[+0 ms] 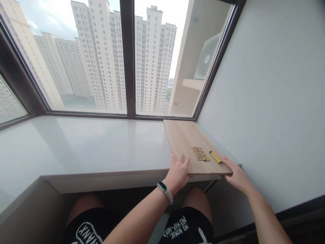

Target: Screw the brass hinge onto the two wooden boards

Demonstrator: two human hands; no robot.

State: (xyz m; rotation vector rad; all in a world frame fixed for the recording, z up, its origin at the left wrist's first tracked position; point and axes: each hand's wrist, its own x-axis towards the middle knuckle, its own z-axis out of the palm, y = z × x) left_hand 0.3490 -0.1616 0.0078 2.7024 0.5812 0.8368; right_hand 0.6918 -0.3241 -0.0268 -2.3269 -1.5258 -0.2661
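Note:
A light wooden board (180, 135) lies on the white windowsill, running from the window frame to the front edge. My left hand (177, 171) grips its near left corner, fingers spread on top and the thumb at the front edge. Around the near right corner is my right hand (236, 176), with fingers on top and others below. On the board rests a brass hinge (197, 154), with what look like small screws on it. Just right of it lies a screwdriver (215, 156) with a yellow and black handle, its tip pointing toward the window.
The white windowsill (101, 145) stretches to the left, its front edge above my knees. A dark window frame (128, 67) stands behind it, with tall buildings outside. A plain white wall (266, 101) rises close on the right. My left wrist wears a white band (165, 192).

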